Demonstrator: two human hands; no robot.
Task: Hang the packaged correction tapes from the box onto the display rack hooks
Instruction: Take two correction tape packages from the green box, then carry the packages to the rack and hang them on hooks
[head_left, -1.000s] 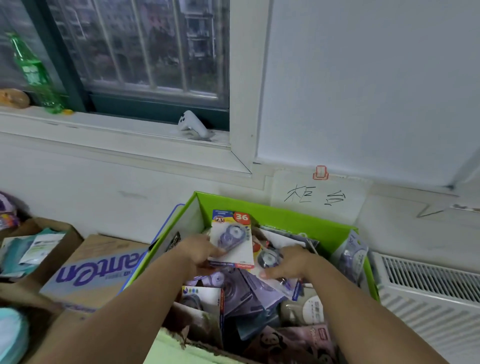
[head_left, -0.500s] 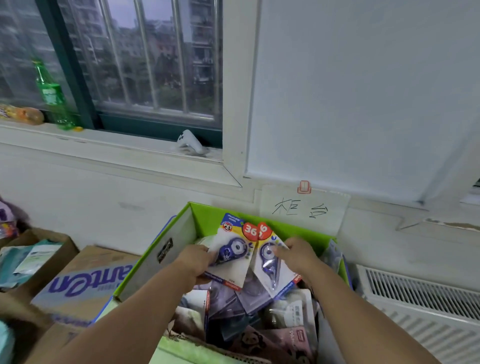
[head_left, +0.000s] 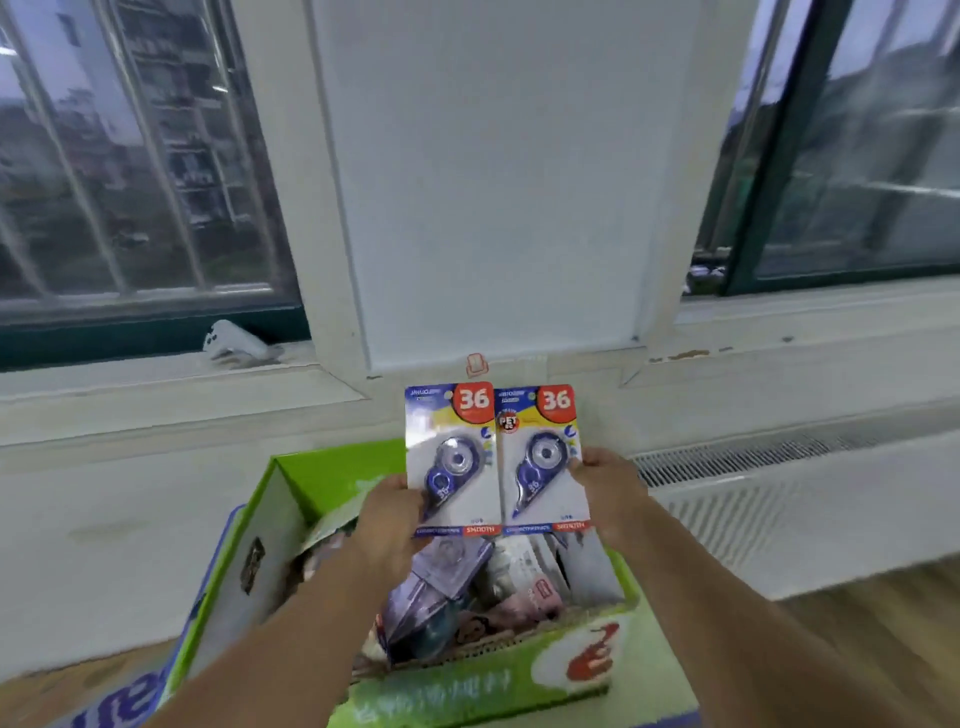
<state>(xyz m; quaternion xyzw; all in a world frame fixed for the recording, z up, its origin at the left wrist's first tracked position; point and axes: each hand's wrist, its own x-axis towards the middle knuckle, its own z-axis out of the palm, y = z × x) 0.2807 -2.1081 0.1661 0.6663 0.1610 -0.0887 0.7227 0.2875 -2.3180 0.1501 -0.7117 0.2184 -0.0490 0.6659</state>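
Left hand: our left hand (head_left: 389, 514) grips the left pack (head_left: 451, 457) at its lower left corner. The thumb lies curled over the front and the other fingers are hidden behind the card.

Right hand: our right hand (head_left: 609, 486) pinches the right pack (head_left: 541, 457) along its right edge, about halfway up. The thumb is on the front and the rest of the fingers are behind.

Packs: we hold the two correction tape packs upright and side by side, with their inner edges touching or nearly so. Each has a red "36" badge in its top right corner, a blue and clear tape roller under a blister, and a red and blue strip along the bottom.

Where they are: both packs are raised above the far end of the box (head_left: 332, 475), clear of its contents, in front of the white wall panel.

Box: it is green and open-topped, and sits below our forearms. It is filled with loose packs (head_left: 441, 582) lying at mixed angles.

Beside the box: a cardboard carton (head_left: 119, 696) with blue lettering sits at the lower left.

Wall: a red clip (head_left: 476, 364) sits just above the packs.

Window sill: a white gadget (head_left: 234, 340) lies on the window sill (head_left: 156, 371) at the left.

Right side: a white radiator (head_left: 779, 499) stands above a wooden floor (head_left: 883, 597).
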